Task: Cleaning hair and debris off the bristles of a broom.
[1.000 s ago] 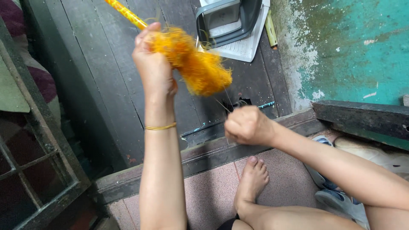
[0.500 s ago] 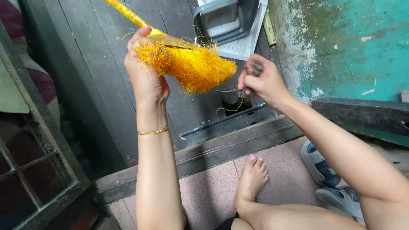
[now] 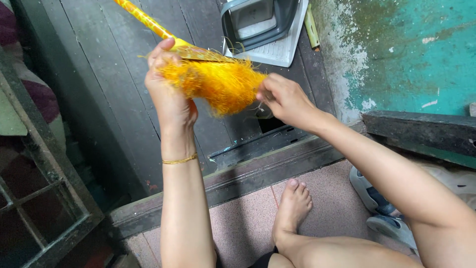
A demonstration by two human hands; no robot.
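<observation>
Two hands: both of the person's own hands are raised over the dark plank floor (image 3: pixel 124 74), upper centre of the frame.
Left hand: the left hand (image 3: pixel 168 94) is clenched around the neck of the orange broom head (image 3: pixel 218 84), where the fibres meet the yellow handle (image 3: pixel 144 20); the handle runs off toward the upper left corner.
Right hand: the right hand (image 3: pixel 285 99) is pinched shut on the loose strands at the free tip of the broom head, fingertips touching the fibres.
Change, half a second: the right hand was held just apart from the tip, at the right, fingers closed on a small dark tuft; it has now come in and made contact with the fibres.
Change, one second: the right hand was a fist low in centre frame, well below the broom head; it has since travelled up.
Reading: the hand appears to cycle between the fibres and the space away from them, so this is judged a fresh pinch on the tip.
Broom position: steady in the left hand, tilted, tip toward the right.
Surroundings: grey bin (image 3: pixel 258 22) at top centre; bare foot (image 3: pixel 292 208) on the pink tiled step (image 3: pixel 243 228), lower centre; teal wall (image 3: pixel 411 49) at upper right.
</observation>
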